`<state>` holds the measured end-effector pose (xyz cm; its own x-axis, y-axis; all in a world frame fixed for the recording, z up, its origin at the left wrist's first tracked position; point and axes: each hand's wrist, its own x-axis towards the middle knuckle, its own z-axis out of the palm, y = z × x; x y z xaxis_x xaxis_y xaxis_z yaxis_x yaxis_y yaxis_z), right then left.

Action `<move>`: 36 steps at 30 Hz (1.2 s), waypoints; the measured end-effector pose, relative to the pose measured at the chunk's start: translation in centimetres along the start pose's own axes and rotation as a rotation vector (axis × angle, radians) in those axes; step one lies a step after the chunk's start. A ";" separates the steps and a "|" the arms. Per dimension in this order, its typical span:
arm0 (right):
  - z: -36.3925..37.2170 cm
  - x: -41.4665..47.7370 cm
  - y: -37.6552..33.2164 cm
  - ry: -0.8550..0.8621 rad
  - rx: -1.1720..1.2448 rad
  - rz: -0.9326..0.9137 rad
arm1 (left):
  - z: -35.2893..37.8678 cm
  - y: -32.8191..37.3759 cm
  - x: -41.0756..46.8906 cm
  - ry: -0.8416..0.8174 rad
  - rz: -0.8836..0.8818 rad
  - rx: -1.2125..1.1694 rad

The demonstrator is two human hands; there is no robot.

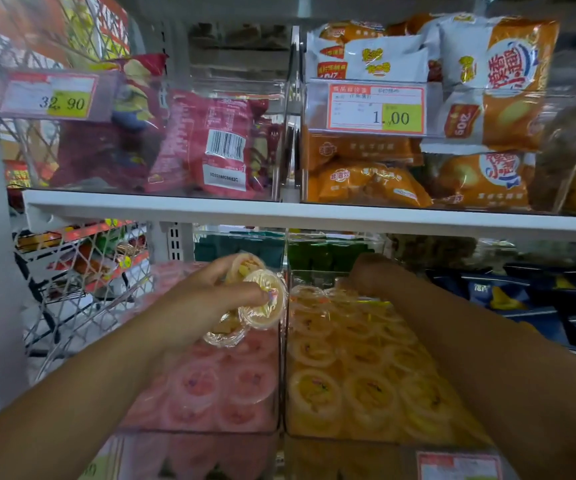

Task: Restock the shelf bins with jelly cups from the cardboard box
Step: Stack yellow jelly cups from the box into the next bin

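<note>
Now left hand (210, 299) grips several yellow jelly cups (262, 299); right hand (373, 275) reaches deep into the yellow bin (348, 438), grasp unclear. Next, probably: pass cups across.

On the white shelf board (161, 206) sit a clear bin (82, 183) of red snack packets (217, 143) and, beside it, another of orange packets (366, 183).

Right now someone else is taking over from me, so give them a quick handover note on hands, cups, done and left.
Left hand grips a cluster of yellow jelly cups above the pink bin.
Right hand reaches into the back of the yellow bin; fingers hidden, grip unclear.
Done: both bins look nearly full.
Left: put the held cups in the yellow bin; cardboard box is out of view.
</note>
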<state>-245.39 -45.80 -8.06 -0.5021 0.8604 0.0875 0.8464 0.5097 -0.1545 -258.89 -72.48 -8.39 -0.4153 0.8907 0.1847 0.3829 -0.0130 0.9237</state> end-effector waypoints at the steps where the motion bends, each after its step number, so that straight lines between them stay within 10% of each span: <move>1: -0.3 -0.2 0.3 -0.009 0.021 0.005 | -0.1 0.0 0.0 0.003 -0.004 -0.002; 11: -0.1 -0.9 3.1 -0.043 0.431 0.078 | 0.5 0.3 -0.3 0.004 -0.014 -0.055; 36: -1.5 -6.6 2.9 0.015 0.409 -0.233 | 2.6 1.0 -0.2 -0.021 -0.015 -0.144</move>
<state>-239.31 -50.00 -7.59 -0.6651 0.7248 0.1798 0.5706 0.6487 -0.5036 -256.29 -71.52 -8.34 -0.4023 0.9006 0.1646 0.2532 -0.0633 0.9653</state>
